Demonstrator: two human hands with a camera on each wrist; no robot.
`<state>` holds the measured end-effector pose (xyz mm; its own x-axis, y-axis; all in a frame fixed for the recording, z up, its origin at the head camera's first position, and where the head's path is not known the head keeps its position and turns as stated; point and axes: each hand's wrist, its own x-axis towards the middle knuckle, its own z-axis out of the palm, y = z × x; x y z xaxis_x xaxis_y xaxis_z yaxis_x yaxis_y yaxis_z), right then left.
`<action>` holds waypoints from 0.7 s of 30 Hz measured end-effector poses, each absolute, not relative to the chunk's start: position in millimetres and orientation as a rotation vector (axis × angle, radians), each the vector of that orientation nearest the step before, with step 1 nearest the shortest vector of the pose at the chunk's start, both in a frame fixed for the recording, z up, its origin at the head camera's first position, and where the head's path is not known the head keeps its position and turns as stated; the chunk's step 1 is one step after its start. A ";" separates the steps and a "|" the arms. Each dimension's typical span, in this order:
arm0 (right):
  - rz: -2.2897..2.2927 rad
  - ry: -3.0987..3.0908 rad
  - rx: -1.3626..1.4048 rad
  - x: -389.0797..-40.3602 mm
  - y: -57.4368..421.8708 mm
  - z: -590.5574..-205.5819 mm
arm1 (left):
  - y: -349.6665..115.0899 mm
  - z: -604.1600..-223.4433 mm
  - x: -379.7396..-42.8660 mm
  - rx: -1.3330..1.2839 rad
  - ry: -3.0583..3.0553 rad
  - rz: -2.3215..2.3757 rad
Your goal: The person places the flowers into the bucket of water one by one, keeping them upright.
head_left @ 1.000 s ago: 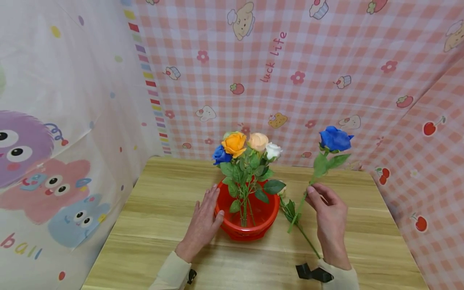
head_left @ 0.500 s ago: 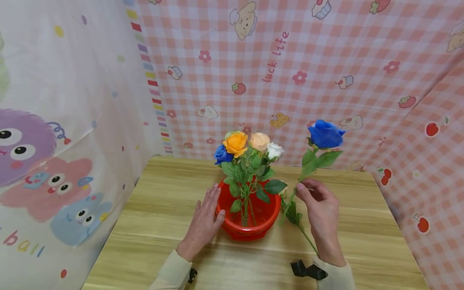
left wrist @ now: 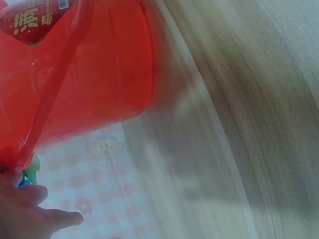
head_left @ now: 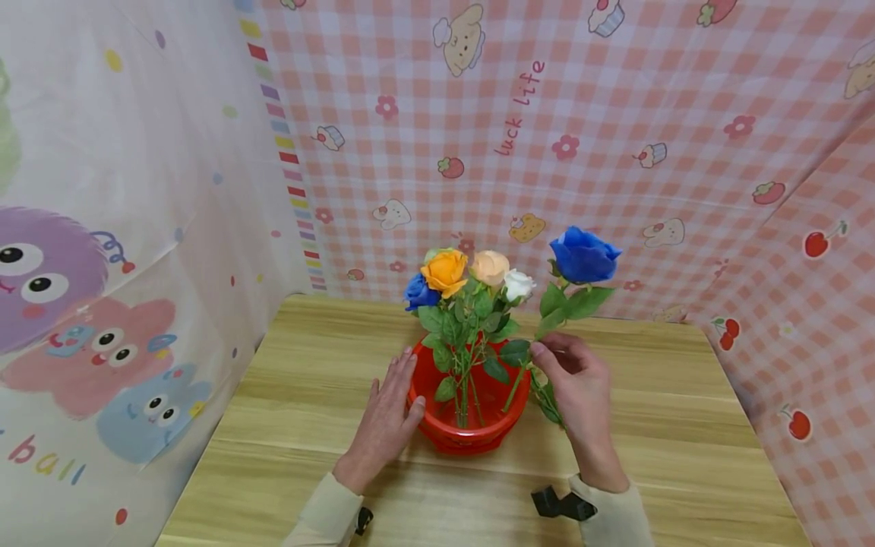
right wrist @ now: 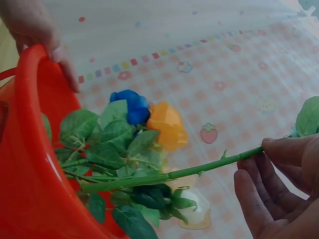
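Observation:
My right hand (head_left: 577, 395) pinches the green stem (right wrist: 214, 164) of a large blue rose (head_left: 585, 255). Its bloom stands up right of the other flowers, and the stem's lower end reaches over the right side of a red bucket (head_left: 472, 435). My left hand (head_left: 383, 425) rests against the bucket's left rim with its fingers extended. Inside the bucket stand a small blue rose (head_left: 420, 292), an orange rose (head_left: 444, 273), a peach rose (head_left: 489, 267) and a white rose (head_left: 518, 285), stems together.
Another leafy stem (head_left: 547, 399) lies on the wooden table (head_left: 314, 380) right of the bucket, partly hidden by my right hand. A pink checked cloth (head_left: 615, 91) hangs behind, and a white printed cloth (head_left: 205, 289) hangs on the left.
My right hand has moved left with the large blue rose, bringing its stem end from beside the bucket to over its opening. My left hand has stayed at the rim.

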<state>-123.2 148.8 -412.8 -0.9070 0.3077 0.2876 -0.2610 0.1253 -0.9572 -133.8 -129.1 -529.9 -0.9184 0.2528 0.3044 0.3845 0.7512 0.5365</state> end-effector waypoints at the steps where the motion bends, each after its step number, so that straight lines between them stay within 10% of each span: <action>1: 1.831 -1.999 -0.036 -124.0 147.3 -413.5 | -129.0 -529.9 -133.8 -0.503 -2.738 -0.908; 21: 1.745 -2.232 0.044 -137.6 124.0 -438.9 | -128.1 -528.1 -133.7 -0.502 -2.734 -0.916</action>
